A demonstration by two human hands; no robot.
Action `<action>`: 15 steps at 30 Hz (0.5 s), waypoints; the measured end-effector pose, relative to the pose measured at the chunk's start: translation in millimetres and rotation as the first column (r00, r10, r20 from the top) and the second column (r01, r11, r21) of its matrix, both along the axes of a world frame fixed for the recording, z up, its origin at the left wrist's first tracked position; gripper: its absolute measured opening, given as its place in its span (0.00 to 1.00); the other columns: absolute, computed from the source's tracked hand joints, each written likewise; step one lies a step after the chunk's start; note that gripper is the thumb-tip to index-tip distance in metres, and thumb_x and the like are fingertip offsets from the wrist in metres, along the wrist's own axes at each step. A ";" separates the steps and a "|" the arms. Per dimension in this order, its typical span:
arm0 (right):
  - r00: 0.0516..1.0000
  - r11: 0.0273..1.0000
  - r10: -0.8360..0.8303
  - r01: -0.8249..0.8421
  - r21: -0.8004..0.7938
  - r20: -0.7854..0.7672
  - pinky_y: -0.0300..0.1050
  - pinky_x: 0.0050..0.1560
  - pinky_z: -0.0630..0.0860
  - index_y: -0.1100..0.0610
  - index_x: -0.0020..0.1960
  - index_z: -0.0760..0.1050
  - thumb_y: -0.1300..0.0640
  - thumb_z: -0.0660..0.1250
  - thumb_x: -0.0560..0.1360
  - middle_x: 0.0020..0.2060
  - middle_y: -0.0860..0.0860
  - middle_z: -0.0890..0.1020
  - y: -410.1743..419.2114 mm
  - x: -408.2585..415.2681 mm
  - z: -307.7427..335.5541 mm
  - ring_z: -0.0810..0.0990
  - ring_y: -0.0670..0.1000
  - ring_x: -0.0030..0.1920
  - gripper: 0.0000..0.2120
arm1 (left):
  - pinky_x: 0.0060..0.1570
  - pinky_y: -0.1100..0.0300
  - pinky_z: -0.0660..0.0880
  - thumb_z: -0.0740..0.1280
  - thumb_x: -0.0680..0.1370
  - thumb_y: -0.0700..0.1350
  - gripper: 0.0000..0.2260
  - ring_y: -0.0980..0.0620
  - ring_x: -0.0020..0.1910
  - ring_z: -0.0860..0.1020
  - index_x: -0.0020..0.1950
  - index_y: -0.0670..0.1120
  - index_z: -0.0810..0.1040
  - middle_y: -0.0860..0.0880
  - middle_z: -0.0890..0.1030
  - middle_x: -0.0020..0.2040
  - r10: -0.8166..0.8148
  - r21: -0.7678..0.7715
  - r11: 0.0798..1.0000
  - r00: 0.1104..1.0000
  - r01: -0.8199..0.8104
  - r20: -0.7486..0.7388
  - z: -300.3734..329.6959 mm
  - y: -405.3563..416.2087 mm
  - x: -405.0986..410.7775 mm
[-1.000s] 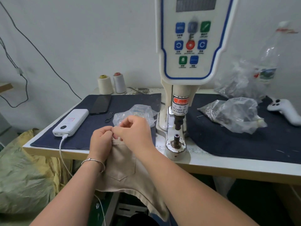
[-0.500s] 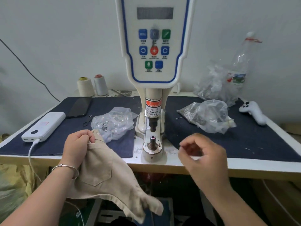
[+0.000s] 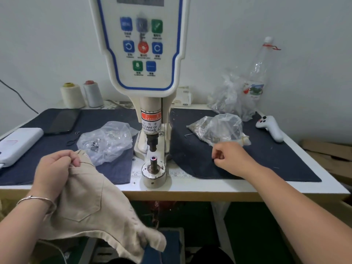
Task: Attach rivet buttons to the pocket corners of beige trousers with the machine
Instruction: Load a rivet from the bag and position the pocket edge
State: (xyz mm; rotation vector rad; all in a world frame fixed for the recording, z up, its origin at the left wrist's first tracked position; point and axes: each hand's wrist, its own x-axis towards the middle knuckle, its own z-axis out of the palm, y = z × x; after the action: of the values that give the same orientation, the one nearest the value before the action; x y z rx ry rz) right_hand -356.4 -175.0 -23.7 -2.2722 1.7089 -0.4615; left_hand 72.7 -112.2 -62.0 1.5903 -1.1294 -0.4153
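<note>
The left hand grips the top of the beige trousers at a pocket corner, fingers curled tight into the cloth — the rest of the garment hangs off the front edge of the tabletop, pocket side up. The right hand rests on the dark mat right of the machine, its fingers curled in with thumb and fingertip pressed together; whether they pinch a rivet is too small to tell.

Between the hands, at the front edge, stands the machine, its round base and post bare under the plunger.

Just beyond the left hand lies a clear bag with small metal pieces inside. Beyond the right hand is a second plastic bag holding darker bits — a third bag and a clear bottle stand near the far edge. A white controller lies toward the right edge. At the left edge sit a white power bank and a black phone; two thread spools stand at the far left.
</note>
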 end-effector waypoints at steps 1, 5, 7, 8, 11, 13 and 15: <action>1.000 0.999 -0.003 0.002 0.034 0.010 0.33 0.35 0.66 0.51 0.39 0.78 0.63 0.69 0.73 0.34 0.43 0.77 -1.8 -0.9 3.1 0.75 0.42 0.36 0.08 | 0.36 0.54 0.61 0.56 0.63 0.43 0.11 0.46 0.37 0.67 0.32 0.45 0.78 0.39 0.73 0.35 -0.001 0.000 1.000 1.000 0.001 0.002 -0.9 -0.6 0.9; 0.999 0.994 0.006 -0.011 0.111 0.045 0.29 0.35 0.67 0.50 0.40 0.79 0.62 0.72 0.73 0.34 0.44 0.78 -2.1 -3.4 10.2 0.76 0.42 0.36 0.09 | 0.35 0.55 0.60 0.56 0.63 0.43 0.10 0.45 0.35 0.66 0.32 0.44 0.77 0.40 0.72 0.32 -0.005 0.013 1.000 1.000 0.005 -0.026 -7.7 -4.3 7.1; 0.997 0.993 0.003 -0.012 0.115 0.072 0.29 0.37 0.69 0.51 0.42 0.80 0.64 0.72 0.73 0.35 0.46 0.79 0.5 -4.4 9.7 0.77 0.43 0.36 0.08 | 0.36 0.54 0.61 0.56 0.64 0.42 0.10 0.43 0.34 0.67 0.33 0.43 0.77 0.38 0.71 0.30 -0.011 0.026 1.000 0.999 0.012 -0.041 -10.0 -5.8 10.3; 0.995 0.993 -0.001 -0.010 0.115 0.098 0.29 0.38 0.70 0.51 0.43 0.80 0.64 0.72 0.73 0.36 0.46 0.80 1.6 -5.6 9.2 0.77 0.44 0.37 0.08 | 0.38 0.53 0.62 0.56 0.64 0.42 0.10 0.42 0.35 0.69 0.33 0.43 0.77 0.34 0.72 0.31 -0.019 0.039 0.999 0.999 0.021 -0.048 -10.1 -6.4 11.4; 0.983 0.995 -0.042 0.025 0.098 0.177 0.32 0.41 0.72 0.51 0.46 0.81 0.65 0.72 0.73 0.38 0.46 0.81 4.2 -13.0 7.3 0.78 0.45 0.38 0.09 | 0.40 0.51 0.63 0.56 0.64 0.43 0.11 0.39 0.36 0.71 0.34 0.42 0.77 0.30 0.73 0.33 -0.041 0.070 0.997 0.998 0.045 -0.053 -9.8 -7.8 15.1; 0.974 0.994 -0.091 0.077 0.072 0.207 0.31 0.40 0.70 0.51 0.46 0.81 0.64 0.73 0.72 0.38 0.45 0.82 5.3 -18.7 4.0 0.78 0.43 0.37 0.08 | 0.41 0.50 0.65 0.56 0.64 0.43 0.11 0.32 0.36 0.74 0.34 0.41 0.77 0.25 0.74 0.35 -0.042 0.077 0.996 0.998 0.044 -0.039 -10.8 -8.4 17.0; 0.954 0.990 -0.139 0.125 0.067 0.264 0.28 0.37 0.68 0.50 0.44 0.81 0.62 0.74 0.72 0.37 0.45 0.81 7.1 -21.5 -1.8 0.76 0.41 0.35 0.07 | 0.40 0.52 0.66 0.56 0.64 0.43 0.11 0.29 0.35 0.74 0.35 0.41 0.77 0.23 0.73 0.36 -0.035 0.073 0.997 0.999 0.036 -0.018 -11.2 -7.7 15.7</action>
State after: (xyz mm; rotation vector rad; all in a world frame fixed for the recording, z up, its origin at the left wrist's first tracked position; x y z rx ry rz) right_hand -377.9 -167.9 -25.5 -1.9640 1.7170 -0.7123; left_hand 88.4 -119.9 -73.2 1.6294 -1.1430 -0.4974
